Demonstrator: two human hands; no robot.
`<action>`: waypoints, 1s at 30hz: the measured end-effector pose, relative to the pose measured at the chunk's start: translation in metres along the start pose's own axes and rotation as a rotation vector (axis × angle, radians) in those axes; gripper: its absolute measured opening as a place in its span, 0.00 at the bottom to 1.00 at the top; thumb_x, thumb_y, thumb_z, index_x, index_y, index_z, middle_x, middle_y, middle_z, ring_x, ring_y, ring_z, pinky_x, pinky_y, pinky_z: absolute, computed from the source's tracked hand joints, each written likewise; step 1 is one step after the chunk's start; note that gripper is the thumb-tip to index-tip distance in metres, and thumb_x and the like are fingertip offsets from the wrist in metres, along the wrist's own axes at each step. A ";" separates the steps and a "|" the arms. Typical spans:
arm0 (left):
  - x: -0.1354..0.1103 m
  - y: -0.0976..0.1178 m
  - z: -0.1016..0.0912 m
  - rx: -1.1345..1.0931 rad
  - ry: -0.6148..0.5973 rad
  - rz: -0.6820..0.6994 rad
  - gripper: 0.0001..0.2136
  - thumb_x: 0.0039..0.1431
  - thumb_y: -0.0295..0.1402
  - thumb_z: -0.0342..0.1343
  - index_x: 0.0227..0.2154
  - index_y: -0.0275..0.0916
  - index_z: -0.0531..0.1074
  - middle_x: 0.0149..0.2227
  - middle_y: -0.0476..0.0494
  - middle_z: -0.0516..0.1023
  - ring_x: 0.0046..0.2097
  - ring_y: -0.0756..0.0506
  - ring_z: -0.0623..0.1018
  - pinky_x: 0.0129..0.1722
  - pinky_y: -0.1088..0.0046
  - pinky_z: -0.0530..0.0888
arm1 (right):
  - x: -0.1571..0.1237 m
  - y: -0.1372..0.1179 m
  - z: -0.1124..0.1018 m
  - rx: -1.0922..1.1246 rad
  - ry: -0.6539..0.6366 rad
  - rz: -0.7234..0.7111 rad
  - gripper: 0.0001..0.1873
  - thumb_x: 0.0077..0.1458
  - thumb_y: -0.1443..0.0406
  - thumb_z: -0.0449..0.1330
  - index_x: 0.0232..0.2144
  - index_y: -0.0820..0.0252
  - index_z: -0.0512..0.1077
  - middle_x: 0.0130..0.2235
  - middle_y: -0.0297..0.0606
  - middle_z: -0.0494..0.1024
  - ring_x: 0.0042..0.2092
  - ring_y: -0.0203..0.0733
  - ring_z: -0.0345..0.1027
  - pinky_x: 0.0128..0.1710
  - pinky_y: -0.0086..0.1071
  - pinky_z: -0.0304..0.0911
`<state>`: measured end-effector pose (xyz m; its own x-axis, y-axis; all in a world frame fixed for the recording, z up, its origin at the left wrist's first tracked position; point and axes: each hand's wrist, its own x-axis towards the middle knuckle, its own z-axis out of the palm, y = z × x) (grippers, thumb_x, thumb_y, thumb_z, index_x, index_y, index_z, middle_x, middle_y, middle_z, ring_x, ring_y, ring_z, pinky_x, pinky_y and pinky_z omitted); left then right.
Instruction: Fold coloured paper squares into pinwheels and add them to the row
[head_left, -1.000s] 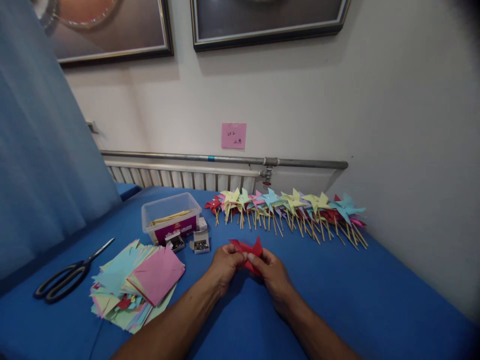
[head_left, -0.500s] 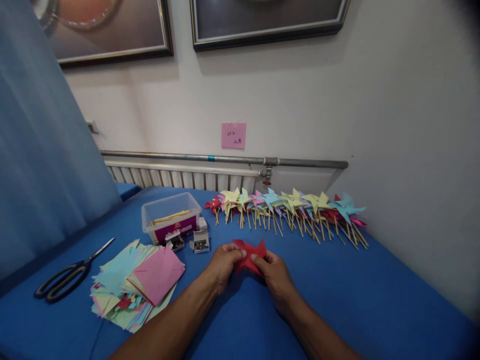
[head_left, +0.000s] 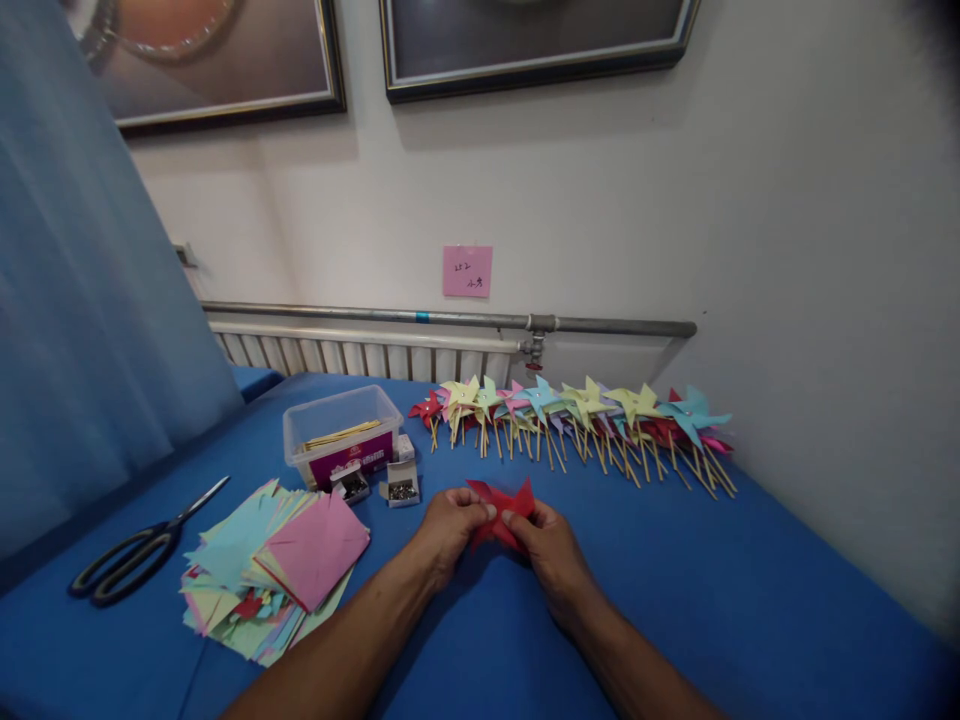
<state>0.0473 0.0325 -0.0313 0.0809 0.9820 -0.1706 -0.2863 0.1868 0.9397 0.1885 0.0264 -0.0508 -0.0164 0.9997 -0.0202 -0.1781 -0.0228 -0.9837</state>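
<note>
Both of my hands pinch a folded red paper pinwheel head [head_left: 501,506] just above the blue table [head_left: 675,600]. My left hand [head_left: 448,530] grips its left side with thumb and fingers closed. From the right, my right hand [head_left: 547,545] holds it, fingertips meeting near the paper's centre. Its pointed flaps stick up behind my fingers.
A row of finished paper pinwheels on sticks [head_left: 577,425] lies along the far edge. A clear plastic tub [head_left: 341,432] with sticks, two small pin boxes [head_left: 382,487], a stack of coloured cut paper squares [head_left: 274,565] and black scissors [head_left: 131,558] sit to the left. A curtain hangs at far left.
The red paper has shifted slightly right and its flaps stand a little more upright; my fingertips have closed in toward its centre. Everything else is still.
</note>
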 end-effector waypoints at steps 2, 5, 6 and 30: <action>-0.001 0.001 0.001 0.019 -0.010 0.004 0.11 0.36 0.32 0.65 0.19 0.36 0.68 0.17 0.50 0.71 0.20 0.53 0.68 0.23 0.77 0.62 | 0.001 0.001 0.000 -0.007 0.003 -0.012 0.15 0.42 0.58 0.68 0.32 0.61 0.78 0.29 0.37 0.79 0.29 0.40 0.68 0.30 0.31 0.63; -0.001 0.002 0.002 0.034 -0.019 0.010 0.10 0.36 0.32 0.64 0.19 0.35 0.69 0.18 0.48 0.72 0.20 0.52 0.68 0.23 0.77 0.62 | 0.002 0.001 0.001 -0.016 0.006 -0.021 0.15 0.42 0.57 0.68 0.31 0.60 0.77 0.27 0.34 0.78 0.27 0.38 0.67 0.29 0.30 0.62; -0.001 0.003 0.002 0.037 -0.018 0.010 0.09 0.36 0.32 0.64 0.19 0.35 0.69 0.18 0.48 0.72 0.20 0.53 0.68 0.23 0.77 0.62 | 0.003 0.001 0.002 -0.020 0.003 -0.026 0.15 0.42 0.57 0.68 0.31 0.60 0.77 0.26 0.34 0.78 0.27 0.38 0.67 0.29 0.30 0.62; 0.005 0.072 -0.086 1.466 0.364 0.193 0.10 0.56 0.32 0.52 0.30 0.40 0.78 0.33 0.41 0.82 0.37 0.42 0.79 0.34 0.71 0.65 | 0.004 0.009 -0.009 0.092 0.126 -0.015 0.17 0.44 0.55 0.69 0.34 0.60 0.77 0.31 0.37 0.80 0.31 0.42 0.72 0.34 0.35 0.68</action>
<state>-0.0547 0.0529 0.0098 -0.1408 0.9815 0.1300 0.9239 0.0831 0.3735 0.1955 0.0308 -0.0615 0.1092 0.9934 -0.0340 -0.2671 -0.0036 -0.9637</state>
